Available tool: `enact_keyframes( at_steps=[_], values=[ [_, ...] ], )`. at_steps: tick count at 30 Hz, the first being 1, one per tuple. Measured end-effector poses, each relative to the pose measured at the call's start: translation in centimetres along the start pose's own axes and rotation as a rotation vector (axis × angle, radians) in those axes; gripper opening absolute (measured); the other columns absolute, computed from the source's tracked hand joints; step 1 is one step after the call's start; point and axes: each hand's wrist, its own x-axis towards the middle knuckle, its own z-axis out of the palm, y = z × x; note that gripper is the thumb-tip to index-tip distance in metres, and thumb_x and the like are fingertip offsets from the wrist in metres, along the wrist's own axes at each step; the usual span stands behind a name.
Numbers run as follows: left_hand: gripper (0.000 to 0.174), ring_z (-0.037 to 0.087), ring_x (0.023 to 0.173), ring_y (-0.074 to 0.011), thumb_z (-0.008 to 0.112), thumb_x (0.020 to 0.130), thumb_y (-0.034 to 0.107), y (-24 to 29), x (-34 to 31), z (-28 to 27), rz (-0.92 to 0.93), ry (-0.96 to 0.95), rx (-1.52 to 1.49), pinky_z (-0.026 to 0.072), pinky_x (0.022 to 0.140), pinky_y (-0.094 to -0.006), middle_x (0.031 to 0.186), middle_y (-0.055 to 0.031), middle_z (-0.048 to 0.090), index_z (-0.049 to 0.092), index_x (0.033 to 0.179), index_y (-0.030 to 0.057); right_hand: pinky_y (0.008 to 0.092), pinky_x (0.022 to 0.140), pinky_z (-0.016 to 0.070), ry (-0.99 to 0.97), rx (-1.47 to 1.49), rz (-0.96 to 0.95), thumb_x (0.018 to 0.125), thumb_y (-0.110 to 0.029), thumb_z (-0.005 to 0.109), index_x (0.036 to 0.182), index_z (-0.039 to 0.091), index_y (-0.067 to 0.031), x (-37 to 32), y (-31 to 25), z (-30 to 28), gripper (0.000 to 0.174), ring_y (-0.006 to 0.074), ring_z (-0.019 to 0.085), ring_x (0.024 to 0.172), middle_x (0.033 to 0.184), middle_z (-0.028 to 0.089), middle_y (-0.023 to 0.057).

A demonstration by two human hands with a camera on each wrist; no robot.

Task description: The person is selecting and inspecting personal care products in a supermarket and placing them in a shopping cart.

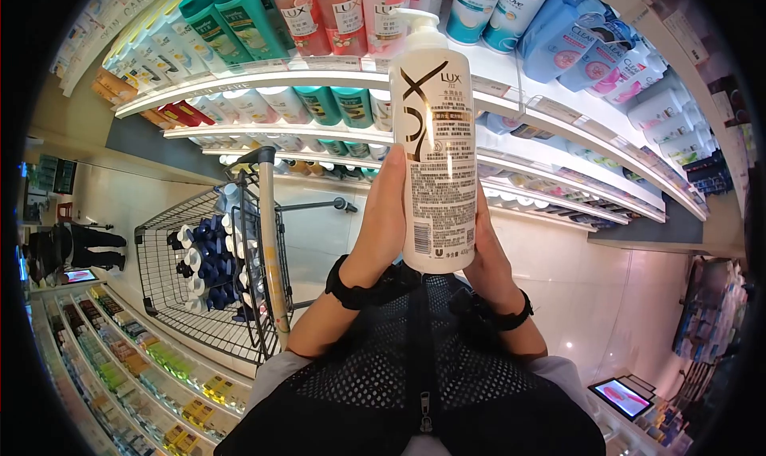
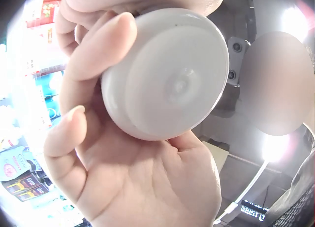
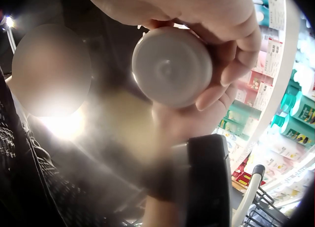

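A white Lux pump bottle (image 1: 439,177) stands upright between both hands in the head view, its back label of small print and barcode facing me. My left hand (image 1: 381,217) grips its left side, the thumb lying along the edge. On the opposite side, my right hand (image 1: 489,256) holds it, partly hidden behind the bottle. From below, the left wrist view shows the round bottle base (image 2: 172,79) with left fingers (image 2: 106,47) curled beside it. Similar curled fingers surround the base (image 3: 172,67) in the right wrist view.
Shelves ahead carry pink Lux bottles (image 1: 347,13), green bottles (image 1: 231,13), Dove bottles (image 1: 495,13) and blue Clear bottles (image 1: 570,33). A wire shopping cart (image 1: 152,256) with several blue and white bottles stands at left. Another person (image 1: 88,244) is farther left. A small screen (image 1: 621,396) sits lower right.
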Motion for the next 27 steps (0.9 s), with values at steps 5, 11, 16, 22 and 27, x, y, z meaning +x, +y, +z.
enact_keyframes(
  at_steps=[5,11,16,22,27],
  values=[
    [0.047,0.054,0.086,-0.0090,0.025,0.092,0.037,-0.1,0.9,1.0,-0.015,0.006,0.015,0.0427,0.076,-0.0214,0.099,-0.0067,0.055,0.044,0.113,-0.0003,0.0322,0.102,0.0177,0.019,0.024,-0.068,0.092,-0.035,0.023,0.134,-0.003,-0.0047,0.4,-0.6,-0.9,0.059,0.0178,0.015,0.127,0.140,0.009,0.0076],
    [0.046,0.054,0.087,-0.0092,0.024,0.092,0.037,-0.7,2.1,2.6,-0.013,-0.051,-0.005,0.0426,0.077,-0.0213,0.100,-0.0063,0.055,0.043,0.114,0.0004,0.0315,0.102,0.0184,0.044,-0.060,-0.074,0.091,-0.038,0.021,0.135,-0.002,-0.0057,0.5,-2.0,-2.3,0.058,0.0176,0.016,0.127,0.139,0.010,0.0077],
    [0.047,0.052,0.090,-0.0091,0.024,0.092,0.037,-2.0,2.5,4.0,-0.003,-0.063,0.002,0.0411,0.080,-0.0225,0.103,-0.0063,0.054,0.042,0.115,0.0007,0.0320,0.102,0.0173,0.046,-0.021,-0.066,0.091,-0.039,0.021,0.135,-0.002,-0.0056,-0.1,-2.5,-4.1,0.059,0.0185,0.014,0.128,0.140,0.007,0.0087],
    [0.046,0.051,0.090,-0.0086,0.024,0.092,0.038,-3.6,2.7,4.7,-0.016,-0.025,-0.037,0.0401,0.082,-0.0231,0.103,-0.0051,0.053,0.043,0.115,0.0021,0.0327,0.103,0.0149,-0.020,-0.134,-0.087,0.089,-0.044,0.024,0.134,-0.004,-0.0049,-0.3,-3.2,-6.0,0.066,0.0201,0.013,0.128,0.140,0.005,0.0107],
    [0.046,0.052,0.087,-0.0085,0.024,0.092,0.038,-3.7,2.5,5.1,-0.001,0.029,0.002,0.0411,0.080,-0.0227,0.100,-0.0042,0.054,0.044,0.113,0.0027,0.0335,0.103,0.0149,-0.063,0.022,-0.020,0.088,-0.047,0.029,0.134,-0.005,-0.0050,-0.2,-3.0,-6.8,0.071,0.0204,0.011,0.128,0.140,0.004,0.0103]
  ],
)
